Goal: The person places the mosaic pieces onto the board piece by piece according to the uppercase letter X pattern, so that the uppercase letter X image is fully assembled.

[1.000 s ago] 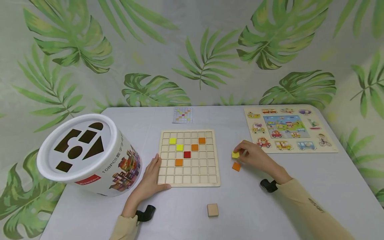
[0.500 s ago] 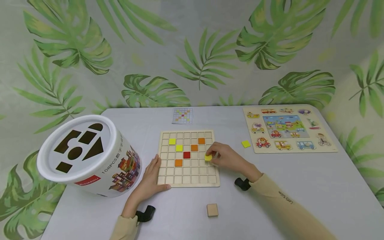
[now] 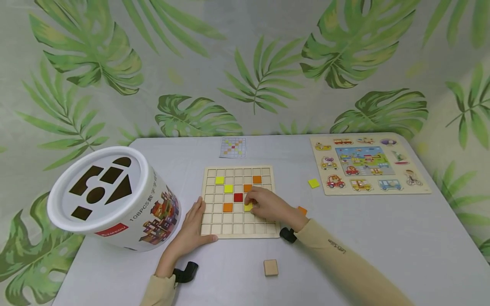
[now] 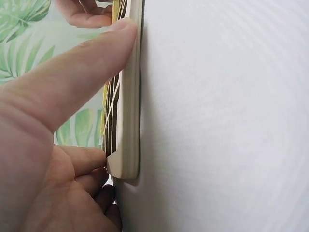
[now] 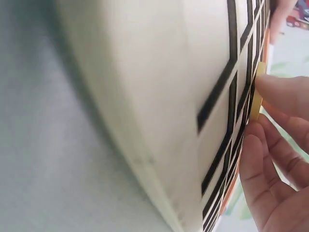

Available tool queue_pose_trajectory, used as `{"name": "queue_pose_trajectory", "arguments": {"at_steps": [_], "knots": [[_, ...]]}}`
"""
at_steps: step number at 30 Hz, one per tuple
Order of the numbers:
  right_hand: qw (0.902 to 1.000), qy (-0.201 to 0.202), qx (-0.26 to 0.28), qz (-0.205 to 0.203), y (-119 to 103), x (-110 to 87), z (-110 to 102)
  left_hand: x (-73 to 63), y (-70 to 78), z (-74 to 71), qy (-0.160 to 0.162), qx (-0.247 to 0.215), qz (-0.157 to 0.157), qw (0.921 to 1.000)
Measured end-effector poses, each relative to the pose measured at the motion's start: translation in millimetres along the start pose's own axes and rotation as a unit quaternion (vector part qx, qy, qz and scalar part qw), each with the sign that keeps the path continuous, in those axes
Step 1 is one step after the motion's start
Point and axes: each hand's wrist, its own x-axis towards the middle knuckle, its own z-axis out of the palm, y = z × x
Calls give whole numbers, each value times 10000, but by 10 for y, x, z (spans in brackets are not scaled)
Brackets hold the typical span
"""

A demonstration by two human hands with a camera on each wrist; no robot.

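Observation:
In the head view my right hand pinches a yellow square tile over the gridded wooden board. The right wrist view shows this yellow tile between thumb and fingertips, against the grid. My left hand rests at the board's near left corner, its thumb along the front edge and its fingers along the left side. On the board lie a red tile, orange tiles and yellow tiles. Part of the board's right side is hidden under my right hand.
Right of the board lie a loose yellow tile and a partly hidden orange tile. A wooden block sits in front. Behind is a pattern card. A white bucket stands left, a vehicle puzzle back right.
My right hand has picked up a yellow tile from the table right of the board and carried it left onto the grid, below right of the red tile. My left hand has stayed put.

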Motion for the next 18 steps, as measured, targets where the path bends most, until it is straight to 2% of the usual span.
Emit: {"name": "queue_pose_trajectory", "arguments": {"at_steps": [6, 9, 14, 18], "knots": [[10000, -21, -72, 46, -15, 10, 13, -3, -1, -3, -18, -11, -15, 10000], [9999, 97, -3, 89, 28, -35, -20, 3, -2, 0, -28, 5, 15, 10000], [9977, 420, 478, 243, 173, -232, -192, 11, -8, 1, -59, 67, 8, 10000], [9963, 554, 546, 374, 332, -483, -364, 9, -17, -3, -74, 80, -51, 9999]]}}
